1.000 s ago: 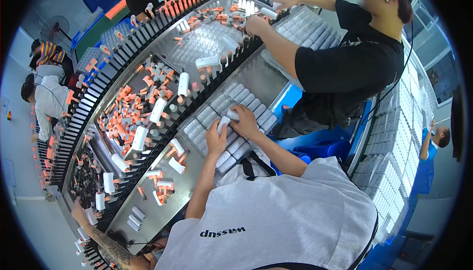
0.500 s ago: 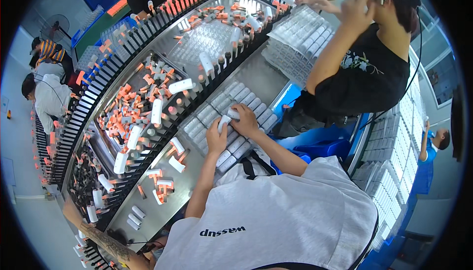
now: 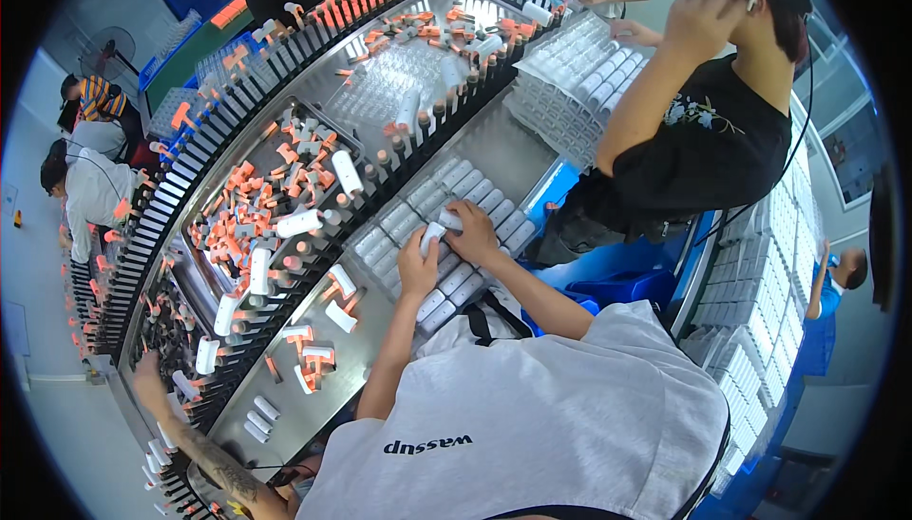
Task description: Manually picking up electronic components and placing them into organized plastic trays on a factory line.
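A clear tray [image 3: 366,246] filled with rows of white rounded plastic casings [image 3: 463,283] lies in front of me. My left hand [image 3: 416,265] is closed on one white casing [image 3: 433,233], held just above the rows. Close beside it, my right hand [image 3: 472,232] has its fingers bent over another white casing [image 3: 450,221] at the tray's middle. Whether that one is lifted or sits in its slot I cannot tell. To the left, several white casings with orange clips [image 3: 316,354] lie on the metal table.
A curved conveyor [image 3: 285,278] with black posts carries casings past the table. Inside its loop are metal trays of orange and grey clips [image 3: 249,188]. A stack of filled clear trays [image 3: 560,102] stands beyond, near a co-worker in black [image 3: 703,140]. Another person's tattooed arm [image 3: 204,453] reaches in at lower left.
The conveyor's casings have shifted along the line. My hands have hardly moved. The tattooed arm at lower left has moved slightly up and right, and a far worker's hand has shifted.
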Available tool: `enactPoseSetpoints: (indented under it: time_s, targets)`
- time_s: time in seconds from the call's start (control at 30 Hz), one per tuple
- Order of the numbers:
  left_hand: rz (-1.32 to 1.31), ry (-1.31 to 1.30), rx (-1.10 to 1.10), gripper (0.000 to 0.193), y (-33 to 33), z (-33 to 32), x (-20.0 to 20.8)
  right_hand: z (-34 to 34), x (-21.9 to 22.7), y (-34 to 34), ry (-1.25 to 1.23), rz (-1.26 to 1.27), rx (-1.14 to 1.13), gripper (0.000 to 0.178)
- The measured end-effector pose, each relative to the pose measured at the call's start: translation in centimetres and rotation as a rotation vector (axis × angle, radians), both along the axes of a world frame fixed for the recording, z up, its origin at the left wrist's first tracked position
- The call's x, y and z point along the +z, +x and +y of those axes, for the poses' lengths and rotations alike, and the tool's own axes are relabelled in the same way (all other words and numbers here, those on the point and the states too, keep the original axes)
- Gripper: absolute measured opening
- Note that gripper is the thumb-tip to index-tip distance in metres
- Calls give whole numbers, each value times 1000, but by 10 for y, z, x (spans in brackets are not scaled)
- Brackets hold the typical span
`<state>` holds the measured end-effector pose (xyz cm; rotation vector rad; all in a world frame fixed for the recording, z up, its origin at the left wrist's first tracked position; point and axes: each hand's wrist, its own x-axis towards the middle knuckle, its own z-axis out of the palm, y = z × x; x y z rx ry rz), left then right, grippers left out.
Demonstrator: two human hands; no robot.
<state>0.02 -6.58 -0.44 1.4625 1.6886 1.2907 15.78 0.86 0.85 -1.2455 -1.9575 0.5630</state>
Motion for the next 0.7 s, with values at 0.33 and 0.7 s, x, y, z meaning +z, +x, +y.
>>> enactPoseSetpoints:
  time_s: [0.33,0.7]
  targets:
    - [-6,24,24,35,-4,-2,-1,0,6,-4,11,33,14,46]
    - [-25,108,58,32,-10,-8,5,112,86,-6,249,385,-255,41]
